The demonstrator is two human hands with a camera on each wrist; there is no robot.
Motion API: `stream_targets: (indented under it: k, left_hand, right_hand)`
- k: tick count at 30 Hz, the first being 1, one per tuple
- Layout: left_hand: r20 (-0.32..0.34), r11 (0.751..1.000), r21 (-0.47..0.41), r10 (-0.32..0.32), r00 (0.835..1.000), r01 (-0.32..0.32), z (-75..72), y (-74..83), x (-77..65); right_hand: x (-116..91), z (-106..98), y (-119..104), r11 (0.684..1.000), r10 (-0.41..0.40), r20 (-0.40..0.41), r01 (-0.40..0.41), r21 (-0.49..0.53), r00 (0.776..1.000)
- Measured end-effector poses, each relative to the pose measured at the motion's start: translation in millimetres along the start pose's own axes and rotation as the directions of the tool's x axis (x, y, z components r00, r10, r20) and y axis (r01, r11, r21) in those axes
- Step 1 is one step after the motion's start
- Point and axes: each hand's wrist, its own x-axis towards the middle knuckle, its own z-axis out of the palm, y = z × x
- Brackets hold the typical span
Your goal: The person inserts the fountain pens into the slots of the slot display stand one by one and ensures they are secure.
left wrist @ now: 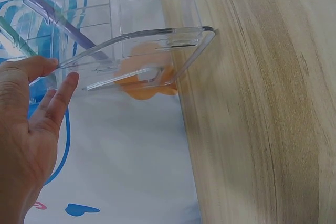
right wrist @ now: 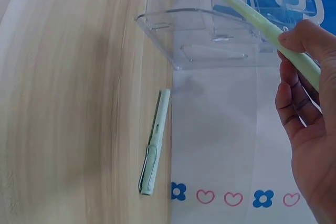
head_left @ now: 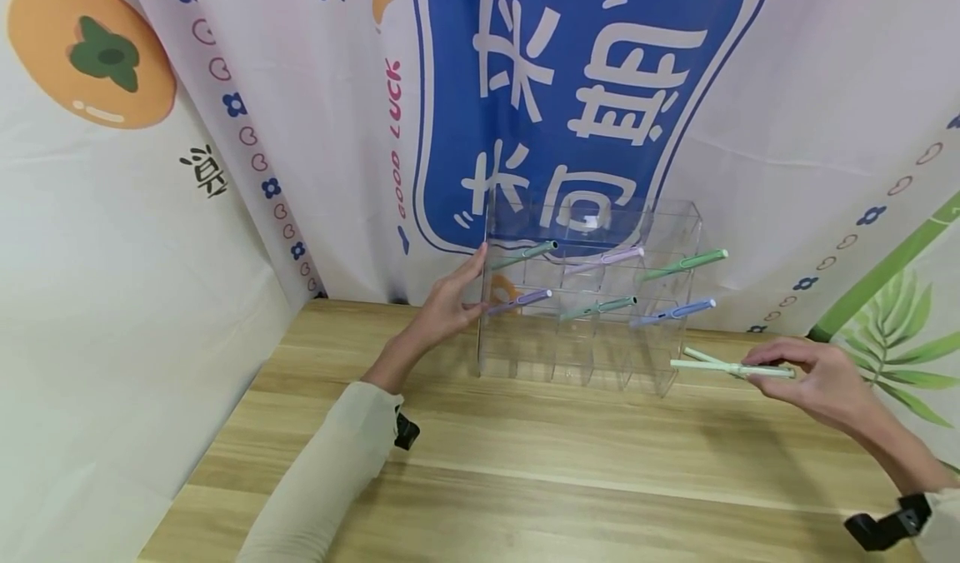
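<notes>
A clear acrylic pen rack [head_left: 577, 355] stands on the table against the cloth backdrop. My left hand [head_left: 447, 303] grips its left side edge, thumb and fingertips close together on the panel in the left wrist view. My right hand [head_left: 813, 376] pinches a pale green pen [head_left: 697, 365] between thumb and fingers, right of the rack. That pen [right wrist: 252, 17] points toward the rack in the right wrist view. A second pale green pen [right wrist: 155, 145] with a clip lies on the table below the hand. Several pens, including a purple pen [head_left: 520, 301] and a blue pen [head_left: 675, 312], sit slanted in the rack's slots.
The wooden table [head_left: 480, 480] reaches toward me in front of the rack. A printed cloth [head_left: 360, 130] hangs right behind it, and a white cloth side wall [head_left: 112, 296] stands at the left. A dark wrist camera [head_left: 888, 525] sits at the right sleeve.
</notes>
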Motion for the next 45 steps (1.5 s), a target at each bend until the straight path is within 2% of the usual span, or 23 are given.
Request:
stream_targets:
  k: [11, 17, 21, 25, 37, 45]
  left_hand:
    - [0.007, 1.0, 0.01, -0.02, 1.0, 0.02, 0.8, 0.2, 0.8]
    - [-0.008, 1.0, 0.029, 0.005, 1.0, -0.005, 0.3, -0.1, 0.9]
    - [-0.019, 0.998, 0.048, 0.045, 0.999, -0.044, 0.9, -1.2, 1.8]
    - [-0.019, 0.998, 0.041, 0.042, 0.999, -0.041, 0.3, 0.0, 2.5]
    - [-0.009, 0.999, 0.032, 0.016, 1.0, -0.016, 0.5, -0.1, 0.9]
    - [0.003, 1.0, 0.006, -0.005, 1.0, 0.005, -0.2, -0.8, 1.0]
  right_hand:
    - [15, 13, -5, 0.997, -0.077, 0.007, 0.077, 0.0, 0.997]
    - [19, 21, -9, 0.997, -0.04, 0.005, 0.04, -0.067, 0.999]
    - [23, 30, -7, 0.992, -0.117, -0.015, 0.116, -0.049, 0.993]
    - [28, 36, -7, 0.987, -0.159, -0.024, 0.159, -0.03, 0.987]
    - [27, 54, -3, 0.992, -0.129, -0.042, 0.128, -0.02, 0.991]
    - [24, 68, 1, 0.989, -0.143, -0.079, 0.146, 0.035, 0.987]
